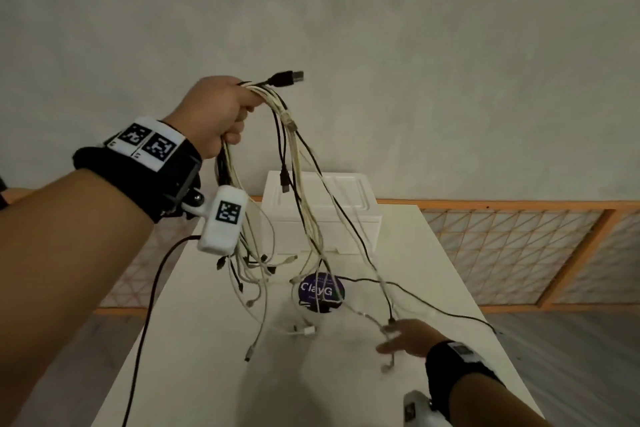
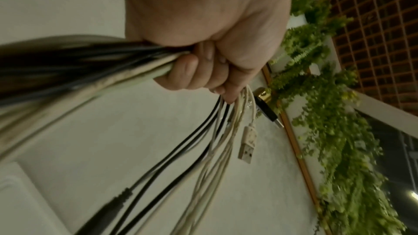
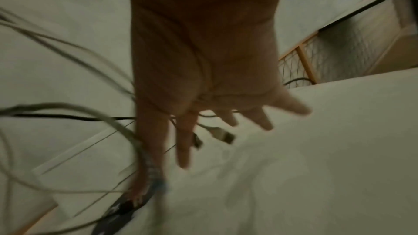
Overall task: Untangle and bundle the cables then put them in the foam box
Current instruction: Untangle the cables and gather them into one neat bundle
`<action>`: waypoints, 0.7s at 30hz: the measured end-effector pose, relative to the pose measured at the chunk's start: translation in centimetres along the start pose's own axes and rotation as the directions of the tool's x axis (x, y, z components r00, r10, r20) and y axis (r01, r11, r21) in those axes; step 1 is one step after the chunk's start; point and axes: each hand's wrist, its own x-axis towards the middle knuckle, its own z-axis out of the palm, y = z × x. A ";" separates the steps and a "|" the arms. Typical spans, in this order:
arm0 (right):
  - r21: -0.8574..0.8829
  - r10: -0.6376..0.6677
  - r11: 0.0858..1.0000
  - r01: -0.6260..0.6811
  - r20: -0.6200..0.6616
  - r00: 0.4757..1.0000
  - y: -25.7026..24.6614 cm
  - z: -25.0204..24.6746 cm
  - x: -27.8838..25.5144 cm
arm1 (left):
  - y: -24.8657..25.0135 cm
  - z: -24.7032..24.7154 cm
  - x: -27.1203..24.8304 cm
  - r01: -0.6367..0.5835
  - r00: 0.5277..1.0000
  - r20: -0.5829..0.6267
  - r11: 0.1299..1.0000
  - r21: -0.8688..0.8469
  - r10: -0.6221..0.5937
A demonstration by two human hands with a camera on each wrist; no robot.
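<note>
My left hand (image 1: 225,111) is raised above the table and grips a thick bundle of white and black cables (image 1: 294,163); a black USB plug (image 1: 289,77) sticks out past the fist. The left wrist view shows the fingers (image 2: 192,71) curled round the cables (image 2: 203,140), with a white USB plug (image 2: 247,142) hanging below. The loose ends trail down onto the white table (image 1: 214,374). My right hand (image 1: 401,340) hovers low over the table at the front right, fingers (image 3: 183,146) spread straight, among cable ends (image 3: 222,134) lying there. The white foam box (image 1: 349,215) stands closed at the table's far end.
A round purple tape roll (image 1: 321,291) labelled ClayG lies mid-table under the hanging cables. A thin black cable (image 1: 446,314) runs off the table's right edge. An orange-framed mesh fence (image 1: 519,246) stands behind the table. Green plants (image 2: 328,96) hang on the wall.
</note>
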 end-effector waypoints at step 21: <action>-0.007 -0.145 0.988 0.153 -0.365 0.920 -7.5 0.9 1.7 | -0.7 1.6 -4.1 -0.005 0.997 0.083 1.000 0.003 0.005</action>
